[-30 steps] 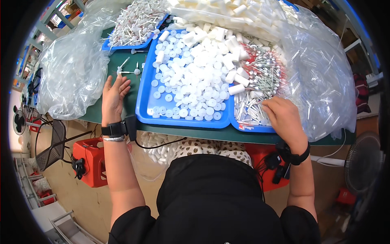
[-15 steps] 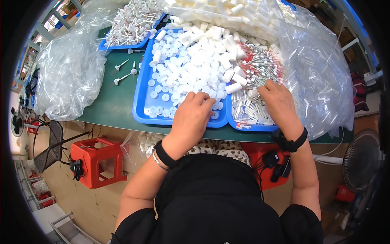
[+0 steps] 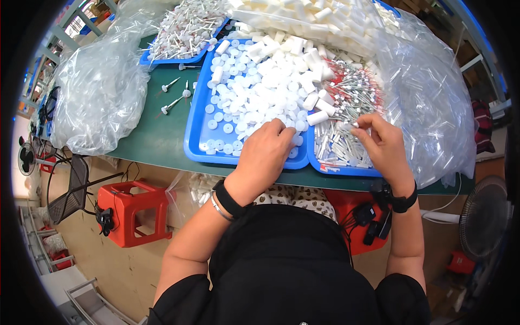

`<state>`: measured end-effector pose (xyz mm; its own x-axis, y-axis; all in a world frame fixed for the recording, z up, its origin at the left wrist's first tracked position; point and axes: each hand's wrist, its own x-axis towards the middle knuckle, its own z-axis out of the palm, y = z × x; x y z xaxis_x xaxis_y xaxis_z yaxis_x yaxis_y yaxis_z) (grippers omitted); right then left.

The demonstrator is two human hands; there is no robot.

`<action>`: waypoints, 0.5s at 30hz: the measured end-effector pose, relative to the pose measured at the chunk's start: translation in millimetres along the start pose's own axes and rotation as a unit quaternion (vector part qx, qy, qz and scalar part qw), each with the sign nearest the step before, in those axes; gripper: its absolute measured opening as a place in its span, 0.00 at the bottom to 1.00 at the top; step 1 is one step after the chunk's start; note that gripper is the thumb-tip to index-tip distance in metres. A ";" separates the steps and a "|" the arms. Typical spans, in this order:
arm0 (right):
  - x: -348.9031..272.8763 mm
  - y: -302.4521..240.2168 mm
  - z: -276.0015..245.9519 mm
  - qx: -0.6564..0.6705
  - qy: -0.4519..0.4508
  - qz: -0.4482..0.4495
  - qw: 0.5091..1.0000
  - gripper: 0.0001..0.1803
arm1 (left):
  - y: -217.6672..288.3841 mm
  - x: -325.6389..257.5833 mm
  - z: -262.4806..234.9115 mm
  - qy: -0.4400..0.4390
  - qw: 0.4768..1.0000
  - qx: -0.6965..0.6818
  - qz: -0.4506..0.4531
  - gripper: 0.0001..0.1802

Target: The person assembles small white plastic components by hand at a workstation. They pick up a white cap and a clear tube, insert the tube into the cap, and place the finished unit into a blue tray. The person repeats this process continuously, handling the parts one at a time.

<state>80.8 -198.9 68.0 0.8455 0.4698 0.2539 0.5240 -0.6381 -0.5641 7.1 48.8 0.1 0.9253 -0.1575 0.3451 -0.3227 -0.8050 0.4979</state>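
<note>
My left hand (image 3: 264, 153) is over the front right of a blue tray (image 3: 195, 116), which holds many translucent white plastic discs (image 3: 238, 111) and white cylinders (image 3: 318, 117). Its fingers are curled down among the discs; whatever lies in them is hidden. My right hand (image 3: 383, 143) pinches a small white piece between thumb and forefinger, above a second blue tray (image 3: 346, 171). In that tray lie thin white tubes (image 3: 333, 143) and, farther back, a heap of thin leads with red and grey wires (image 3: 355, 86).
Clear plastic bags (image 3: 100, 92) flank the trays, and a bag of white cylinders (image 3: 314, 16) lies behind. Several finished-looking pin-and-disc pieces (image 3: 172, 105) rest on the green table (image 3: 157, 135). A back-left tray (image 3: 187, 32) holds more. A red stool (image 3: 132, 211) and fan (image 3: 483, 216) stand below.
The whole view has shifted slightly. My right hand has lifted back from the leads and tubes, its fingertips now pinching a small white piece. My left hand stays low at the discs.
</note>
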 end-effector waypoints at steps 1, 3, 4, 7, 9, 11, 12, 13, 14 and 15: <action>-2.4 -1.5 1.3 0.007 0.013 -0.032 0.999 0.08 | -1.5 0.4 4.6 0.010 1.000 0.004 0.003 0.09; -6.8 -2.4 3.6 -0.009 0.014 -0.052 0.999 0.08 | -0.7 1.3 8.1 0.024 1.000 0.011 0.004 0.09; -8.8 -2.5 4.5 -0.016 0.014 -0.062 0.998 0.08 | 0.6 1.9 8.6 0.027 1.000 0.014 0.001 0.08; -13.2 -6.2 5.1 -0.028 0.009 -0.092 0.995 0.07 | -0.2 3.3 10.0 0.032 0.999 0.016 0.011 0.09; -14.3 -7.5 6.1 -0.020 0.017 -0.102 0.994 0.06 | -1.2 4.5 10.2 0.038 0.999 -0.007 0.011 0.09; -15.9 -9.0 8.2 -0.005 0.025 -0.105 0.994 0.05 | -1.9 5.9 10.0 0.051 0.997 -0.052 -0.001 0.10; -16.5 -10.1 10.4 0.006 0.028 -0.106 0.994 0.05 | -3.3 7.0 9.2 0.063 0.995 -0.072 -0.010 0.11; -17.2 -11.2 11.8 0.017 0.031 -0.107 0.994 0.05 | -5.3 8.5 8.4 0.076 0.993 -0.091 -0.019 0.11; -17.7 -12.1 12.3 0.021 0.026 -0.101 0.994 0.05 | -7.0 9.6 7.6 0.089 0.989 -0.110 -0.028 0.12; -16.1 -14.4 14.7 0.028 0.021 -0.098 0.995 0.05 | -10.8 9.7 7.0 0.105 0.989 -0.106 -0.017 0.12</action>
<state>58.2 -188.3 60.4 0.7317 0.5556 0.3949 0.6736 -0.5007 -0.5437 21.0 51.9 -7.5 0.8819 0.0070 0.4714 -0.3473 -0.6665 0.6597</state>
